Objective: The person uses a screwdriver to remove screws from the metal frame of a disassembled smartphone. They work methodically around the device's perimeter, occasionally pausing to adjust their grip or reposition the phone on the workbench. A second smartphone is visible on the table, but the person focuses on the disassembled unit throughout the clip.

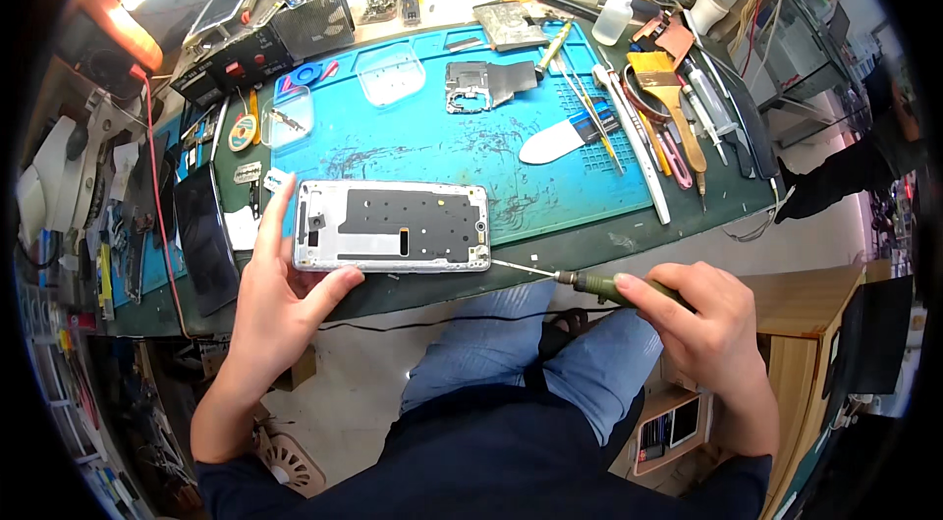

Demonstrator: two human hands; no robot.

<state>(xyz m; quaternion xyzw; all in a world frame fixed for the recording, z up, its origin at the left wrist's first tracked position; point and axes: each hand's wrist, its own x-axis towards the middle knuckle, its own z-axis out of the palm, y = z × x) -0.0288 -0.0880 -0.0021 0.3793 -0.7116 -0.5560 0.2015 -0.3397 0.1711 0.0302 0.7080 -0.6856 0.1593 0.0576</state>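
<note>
A silver phone frame (422, 221) with a dark inner panel lies at the front edge of the blue work mat. My left hand (280, 279) grips its left end, thumb along the near edge and fingers on the far side. In my right hand (702, 319) is a screwdriver (594, 284) with a green handle, the index finger stretched along it. Its thin shaft points left, and the tip is at the frame's near right corner; whether it touches cannot be told. Farther back on the mat sits a dark phone inner cover (481, 86).
A black phone screen (207, 240) lies left of the frame. Clear plastic trays (390, 73) stand at the back of the blue mat (393, 142). To the right are a white spatula blade (553, 141), tweezers (599, 117), a wooden brush (668, 88) and a syringe (702, 112).
</note>
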